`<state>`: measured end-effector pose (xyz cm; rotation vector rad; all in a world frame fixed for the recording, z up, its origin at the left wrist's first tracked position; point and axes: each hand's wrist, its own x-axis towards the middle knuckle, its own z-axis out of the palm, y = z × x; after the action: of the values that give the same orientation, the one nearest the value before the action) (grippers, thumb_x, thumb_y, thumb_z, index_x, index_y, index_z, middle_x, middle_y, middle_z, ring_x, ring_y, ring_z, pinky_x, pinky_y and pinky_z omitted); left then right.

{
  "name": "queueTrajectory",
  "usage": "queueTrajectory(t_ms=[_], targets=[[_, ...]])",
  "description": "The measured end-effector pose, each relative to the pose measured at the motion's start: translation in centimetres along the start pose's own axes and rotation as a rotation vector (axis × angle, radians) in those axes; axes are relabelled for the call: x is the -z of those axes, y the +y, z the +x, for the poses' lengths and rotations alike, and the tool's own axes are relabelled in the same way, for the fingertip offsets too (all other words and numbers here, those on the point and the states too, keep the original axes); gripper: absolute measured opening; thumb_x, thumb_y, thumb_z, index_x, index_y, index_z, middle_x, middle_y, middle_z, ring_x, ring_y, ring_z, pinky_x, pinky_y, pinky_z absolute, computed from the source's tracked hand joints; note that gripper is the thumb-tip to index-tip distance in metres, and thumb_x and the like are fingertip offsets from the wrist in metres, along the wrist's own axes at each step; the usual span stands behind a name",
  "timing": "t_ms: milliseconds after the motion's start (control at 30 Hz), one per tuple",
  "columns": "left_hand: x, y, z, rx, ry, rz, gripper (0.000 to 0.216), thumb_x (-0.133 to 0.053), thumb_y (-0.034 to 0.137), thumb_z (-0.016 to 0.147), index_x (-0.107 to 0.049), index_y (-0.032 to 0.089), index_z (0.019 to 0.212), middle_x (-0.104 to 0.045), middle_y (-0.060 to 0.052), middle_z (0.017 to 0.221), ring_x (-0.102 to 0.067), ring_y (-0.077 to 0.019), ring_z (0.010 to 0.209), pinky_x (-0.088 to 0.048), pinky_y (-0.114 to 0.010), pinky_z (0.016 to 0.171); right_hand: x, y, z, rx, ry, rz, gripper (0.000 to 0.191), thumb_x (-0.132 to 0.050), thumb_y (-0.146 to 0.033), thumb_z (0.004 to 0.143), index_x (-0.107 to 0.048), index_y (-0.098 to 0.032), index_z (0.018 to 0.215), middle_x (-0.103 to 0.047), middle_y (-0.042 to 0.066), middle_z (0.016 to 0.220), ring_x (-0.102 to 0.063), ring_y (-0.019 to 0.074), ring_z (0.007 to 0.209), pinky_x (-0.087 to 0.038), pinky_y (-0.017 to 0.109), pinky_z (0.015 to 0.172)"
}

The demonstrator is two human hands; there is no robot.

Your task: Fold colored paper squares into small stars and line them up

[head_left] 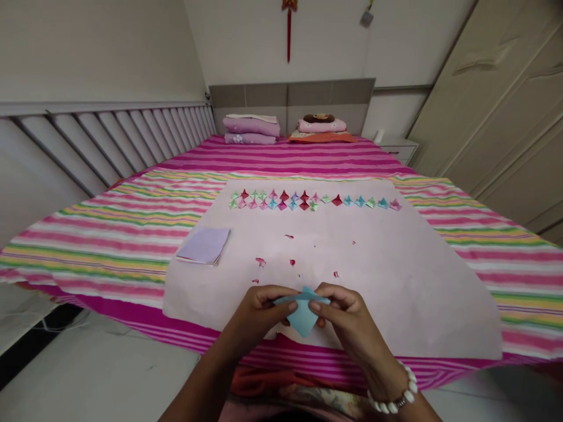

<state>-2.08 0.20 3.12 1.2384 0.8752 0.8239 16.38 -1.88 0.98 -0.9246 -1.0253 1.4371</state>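
A light blue piece of folded origami paper (303,319) is held up near the front edge of the bed. My left hand (264,310) pinches its left side, thumb on the near face. On the opposite side, my right hand (345,310) grips the paper the same way, with a white bead bracelet on that wrist. The paper has a small peak at the top and a point hanging down; the fingers behind it are partly hidden. Beyond the hands, several small folded paper pieces (284,199) in red, pink, green and blue stand in rows.
A white sheet (373,258) covers the middle of the striped bed (114,234). Square paper stacked in a pile (204,245), lilac on top, lies at left. Several dark red scraps (261,262) are scattered ahead of the hands. Folded bedding (251,128) sits by the headboard (246,97).
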Motion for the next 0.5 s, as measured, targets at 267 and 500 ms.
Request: queueTrajectory(t_ms=[267, 500], targets=[[0.15, 0.43, -0.52, -0.059, -0.032, 0.005, 0.019, -0.057, 0.016, 0.080, -0.075, 0.020, 0.083, -0.068, -0.001, 0.069, -0.057, -0.0121, 0.065, -0.046, -0.025, 0.065, 0.56, 0.57, -0.17, 0.126, -0.112, 0.063, 0.008, -0.072, -0.016, 0.074, -0.075, -0.023, 0.076, -0.061, 0.001, 0.078, -0.060, 0.0106, 0.053, -0.047, 0.024, 0.049], [-0.59, 0.23, -0.58, -0.002, 0.067, 0.027, 0.015, -0.071, 0.031, 0.072, -0.070, 0.016, 0.070, -0.063, -0.001, 0.062, -0.052, -0.0113, 0.056, -0.040, -0.023, 0.054, 0.49, -0.10, -0.55, 0.149, -0.125, -0.078, 0.012, -0.066, -0.015, 0.078, -0.074, -0.023, 0.080, -0.060, 0.002, 0.084, -0.060, 0.0119, 0.057, -0.050, 0.027, 0.055]])
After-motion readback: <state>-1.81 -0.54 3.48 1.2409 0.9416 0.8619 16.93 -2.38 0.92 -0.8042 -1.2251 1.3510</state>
